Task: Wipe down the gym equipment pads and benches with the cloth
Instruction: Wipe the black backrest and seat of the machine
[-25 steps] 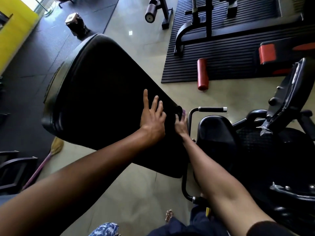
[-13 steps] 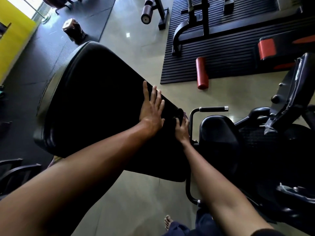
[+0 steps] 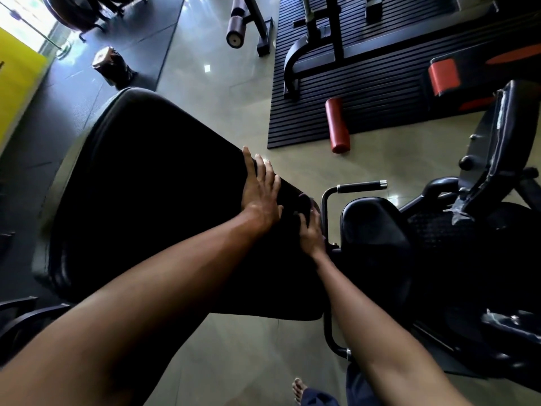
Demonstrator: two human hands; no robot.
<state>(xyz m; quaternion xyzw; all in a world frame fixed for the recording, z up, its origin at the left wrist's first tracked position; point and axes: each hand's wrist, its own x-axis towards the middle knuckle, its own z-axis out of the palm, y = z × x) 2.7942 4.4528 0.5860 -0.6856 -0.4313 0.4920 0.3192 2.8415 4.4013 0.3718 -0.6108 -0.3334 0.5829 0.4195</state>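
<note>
A large black back pad (image 3: 140, 194) fills the middle left of the view, tilted away from me. My left hand (image 3: 260, 191) lies flat on its right side, fingers apart, fingertips at the pad's edge. My right hand (image 3: 311, 232) is closed on a dark, purplish cloth (image 3: 304, 202) pressed against the pad's lower right edge. Most of the cloth is hidden in shadow and under my fingers. Just right of the pad is a black seat pad (image 3: 371, 230).
A chrome-tipped handle bar (image 3: 360, 186) rises beside the seat. The machine's dark body (image 3: 468, 259) is on the right. A ribbed black mat (image 3: 380, 92) with a red roller (image 3: 338, 124) and another bench lies beyond. My bare foot (image 3: 298, 389) stands on the tiled floor.
My left hand has slid a little toward the pad's right edge and its fingers have drawn closer together. My right hand stays at the pad's lower right edge with the cloth.
</note>
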